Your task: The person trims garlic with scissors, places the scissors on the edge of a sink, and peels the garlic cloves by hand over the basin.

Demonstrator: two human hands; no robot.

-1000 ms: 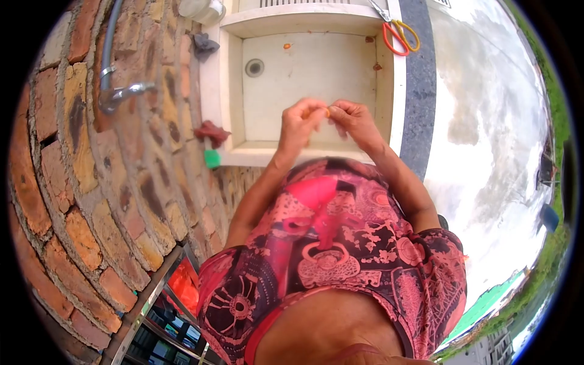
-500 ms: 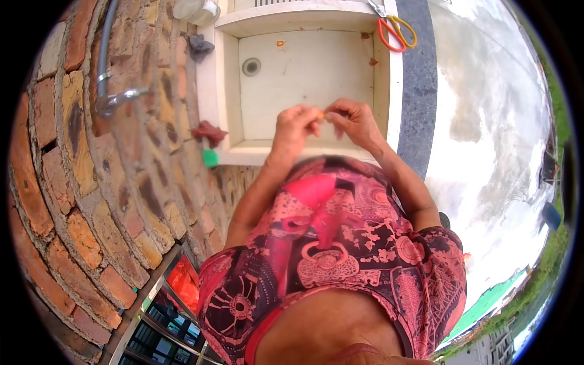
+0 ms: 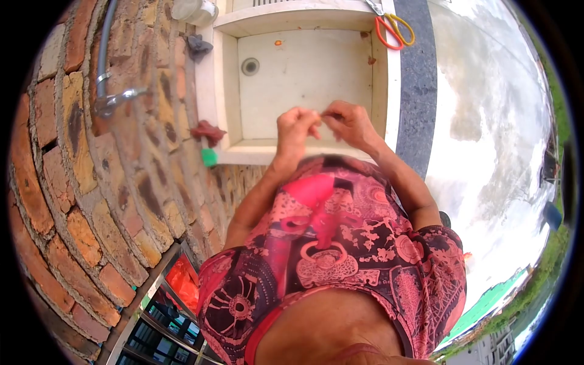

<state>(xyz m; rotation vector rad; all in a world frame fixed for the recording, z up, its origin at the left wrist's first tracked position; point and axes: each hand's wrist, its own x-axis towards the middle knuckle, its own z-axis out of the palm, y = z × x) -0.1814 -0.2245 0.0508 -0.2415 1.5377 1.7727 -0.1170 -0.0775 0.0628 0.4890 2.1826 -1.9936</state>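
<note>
Above the front part of a white sink [image 3: 389, 109], my left hand [image 3: 296, 126] and my right hand [image 3: 350, 123] meet fingertip to fingertip. The fingers of both are bent and pinched together. Whatever lies between them is too small and hidden to make out. Behind the hands, a small orange-red scrap [image 3: 278, 43] lies on the sink floor near the round drain [image 3: 250, 66]. Two brownish bits stick to the sink's right inner wall.
Scissors [image 3: 394, 33] with red and yellow handles lie at the back right rim. Along the left rim are a jar [image 3: 194, 11], a grey cloth [image 3: 199, 47], a dark red cloth [image 3: 208, 132] and a green block [image 3: 210, 157]. A tap [image 3: 118, 101] juts from the brick wall.
The orange bit seen between my fingertips earlier is no longer visible. My right hand has turned slightly, its fingers curled closer in toward my left hand.
</note>
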